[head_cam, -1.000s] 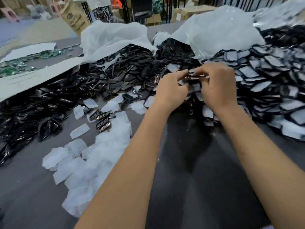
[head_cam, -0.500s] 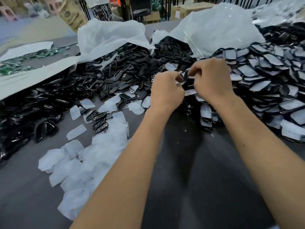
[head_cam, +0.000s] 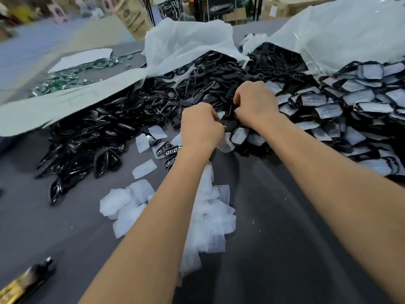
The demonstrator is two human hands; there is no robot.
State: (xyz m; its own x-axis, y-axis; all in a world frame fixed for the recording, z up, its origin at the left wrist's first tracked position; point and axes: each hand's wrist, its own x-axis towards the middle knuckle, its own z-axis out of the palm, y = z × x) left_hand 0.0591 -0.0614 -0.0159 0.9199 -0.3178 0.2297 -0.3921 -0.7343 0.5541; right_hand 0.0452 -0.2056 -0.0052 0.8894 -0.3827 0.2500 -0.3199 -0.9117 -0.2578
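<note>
— Holding what?
— Pinching 1 small black plastic piece (head_cam: 229,125) between left hand (head_cam: 201,126) and right hand (head_cam: 255,104). Fingers of both curled tight around it, knuckles up.
— Looking like?
— Dark and glossy where showing. Mostly hidden behind the fingers, so cannot tell the outline, nor whether covered in film.
— Sitting where?
— Between the 2 hands, at the near edge of the heap of film-covered pieces (head_cam: 350,102). Cannot tell whether resting on that heap or clear of it.
— And around?
— On the left, a heap of bare black pieces (head_cam: 87,132) on the grey table (head_cam: 285,238). Nearer, beside the left forearm, a pile of loose white film scraps (head_cam: 210,220). Behind, white plastic bags (head_cam: 188,44). Far left, green bits (head_cam: 65,77).
</note>
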